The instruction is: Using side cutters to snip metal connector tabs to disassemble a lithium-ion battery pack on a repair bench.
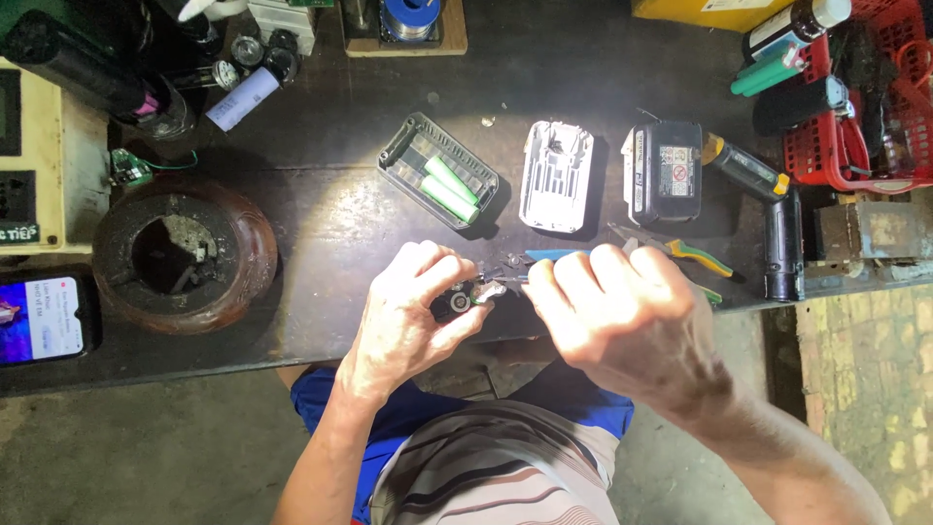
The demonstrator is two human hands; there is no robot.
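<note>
Both hands meet at the near edge of the dark workbench (321,233): the left hand (413,306) is curled around a small cylindrical battery cell (459,302), its end cap facing up, while the right hand (622,316) is fisted over a slim tool with a blue handle (550,255), whose metal tip touches a shiny metal strip (489,290) at the cell's end. Both grips are closed tight, the left on the cell, the right on the tool. Behind them lies an open battery tray (439,171) with two green cells (449,188) left in it, then a white pack cover (556,176), a black battery pack (665,171), and green-handled pliers (692,258) just beside the right hand. A risk I see: the metal tip could slip off the strip and bridge the cell's terminals, or jab the left fingers (457,326) close under it. The cell also sits right over the bench edge, so a loosened hold would drop it.
</note>
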